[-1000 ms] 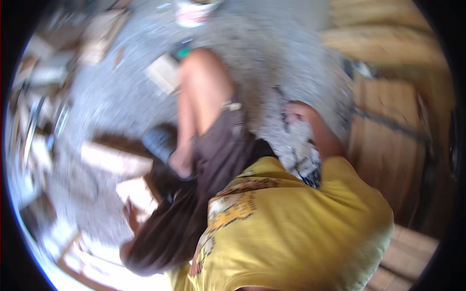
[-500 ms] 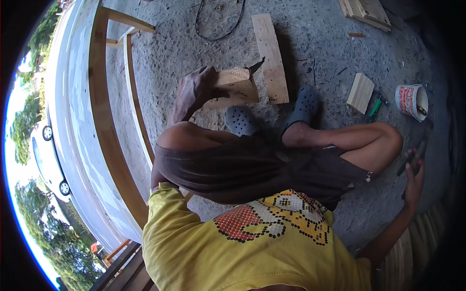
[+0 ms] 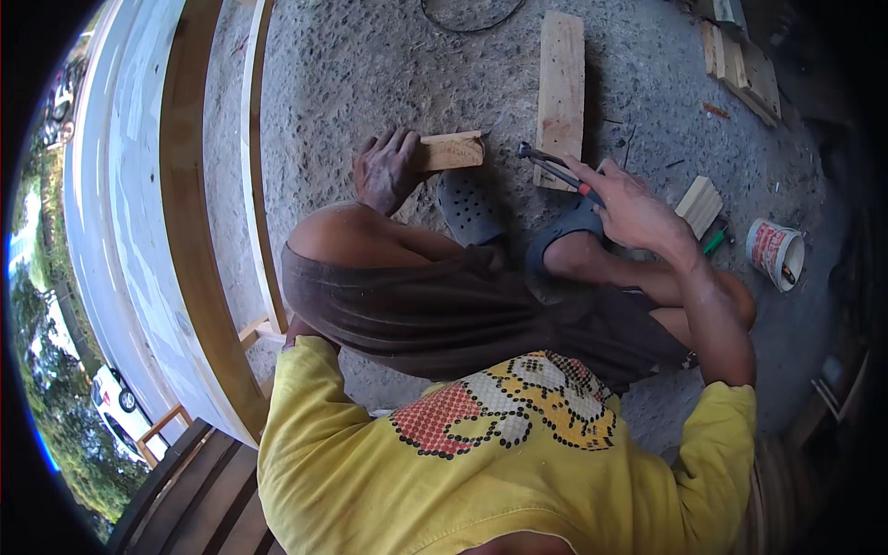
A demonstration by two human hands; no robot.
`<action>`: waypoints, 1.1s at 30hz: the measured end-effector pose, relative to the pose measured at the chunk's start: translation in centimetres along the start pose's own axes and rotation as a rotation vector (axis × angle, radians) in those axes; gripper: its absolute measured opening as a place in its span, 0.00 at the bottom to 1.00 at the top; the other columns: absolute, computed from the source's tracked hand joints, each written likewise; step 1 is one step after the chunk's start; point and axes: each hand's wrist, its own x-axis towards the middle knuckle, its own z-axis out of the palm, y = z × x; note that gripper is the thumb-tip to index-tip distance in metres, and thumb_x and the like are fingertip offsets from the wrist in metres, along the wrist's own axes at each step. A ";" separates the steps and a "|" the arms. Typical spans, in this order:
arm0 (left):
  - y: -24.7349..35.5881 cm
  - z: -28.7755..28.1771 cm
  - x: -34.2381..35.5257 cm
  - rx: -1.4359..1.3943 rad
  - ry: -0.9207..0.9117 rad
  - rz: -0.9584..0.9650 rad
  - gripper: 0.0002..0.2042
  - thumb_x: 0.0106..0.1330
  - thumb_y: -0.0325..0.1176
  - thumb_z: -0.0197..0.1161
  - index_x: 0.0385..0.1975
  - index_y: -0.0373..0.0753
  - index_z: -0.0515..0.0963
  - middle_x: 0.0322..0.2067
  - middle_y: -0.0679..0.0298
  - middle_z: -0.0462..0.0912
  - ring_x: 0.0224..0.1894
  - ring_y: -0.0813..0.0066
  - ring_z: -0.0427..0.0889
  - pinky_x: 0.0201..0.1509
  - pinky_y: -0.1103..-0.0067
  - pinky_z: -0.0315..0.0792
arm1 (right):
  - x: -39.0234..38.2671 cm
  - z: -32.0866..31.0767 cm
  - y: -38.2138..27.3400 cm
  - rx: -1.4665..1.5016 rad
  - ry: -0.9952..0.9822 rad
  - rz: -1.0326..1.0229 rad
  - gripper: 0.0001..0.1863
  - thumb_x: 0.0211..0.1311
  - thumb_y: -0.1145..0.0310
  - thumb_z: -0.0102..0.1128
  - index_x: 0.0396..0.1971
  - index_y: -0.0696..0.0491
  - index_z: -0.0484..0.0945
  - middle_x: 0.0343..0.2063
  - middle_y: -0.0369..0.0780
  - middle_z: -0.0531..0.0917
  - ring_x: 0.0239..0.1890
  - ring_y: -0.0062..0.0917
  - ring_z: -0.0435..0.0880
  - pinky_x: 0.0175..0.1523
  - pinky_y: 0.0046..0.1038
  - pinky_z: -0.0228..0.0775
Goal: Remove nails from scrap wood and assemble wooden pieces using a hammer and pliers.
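My left hand (image 3: 388, 168) is wrapped around a short wooden block (image 3: 451, 151), held above the concrete floor just beyond my left shoe (image 3: 468, 208). A small dark bit shows at the block's right end. In my right hand (image 3: 638, 205) is a pair of pincers (image 3: 561, 169) with red and black handles. Their dark jaws point left toward the block, with a gap between. Behind the pincers a longer plank (image 3: 561, 83) lies on the floor.
To the right lie a small ridged wood piece (image 3: 700, 204) and a green-handled tool (image 3: 714, 242), beside a white bucket (image 3: 775, 252). Stacked boards (image 3: 743, 69) are at the far right. A wooden frame (image 3: 190, 166) runs along my left. A black cable (image 3: 472, 28) curls at the back.
My right hand has come in from the far right, bringing the pincers near the block. The block in my left hand has turned, and its end now points right. The view has shifted.
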 end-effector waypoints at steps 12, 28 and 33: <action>1.8 1.4 -2.5 -0.001 0.114 -0.096 0.28 0.47 0.42 0.80 0.48 0.42 0.76 0.50 0.64 0.83 0.53 0.63 0.82 0.55 0.67 0.72 | 3.9 -0.1 -4.0 -0.030 -0.151 0.091 0.44 0.64 0.77 0.61 0.80 0.42 0.57 0.49 0.57 0.77 0.55 0.58 0.79 0.62 0.48 0.71; 1.8 2.2 -2.8 -0.004 0.139 -0.091 0.27 0.47 0.43 0.80 0.46 0.44 0.76 0.51 0.65 0.82 0.54 0.66 0.82 0.56 0.69 0.73 | 4.7 1.3 -2.5 -0.018 -0.064 -0.069 0.37 0.68 0.73 0.59 0.76 0.50 0.61 0.44 0.59 0.82 0.53 0.59 0.82 0.56 0.53 0.74; 0.0 1.5 -3.2 -0.058 0.202 -0.251 0.26 0.48 0.45 0.80 0.44 0.44 0.77 0.47 0.66 0.84 0.49 0.65 0.84 0.53 0.67 0.75 | 7.3 6.7 -1.0 0.819 -0.497 0.218 0.36 0.71 0.69 0.61 0.77 0.49 0.60 0.42 0.54 0.85 0.49 0.52 0.86 0.55 0.49 0.77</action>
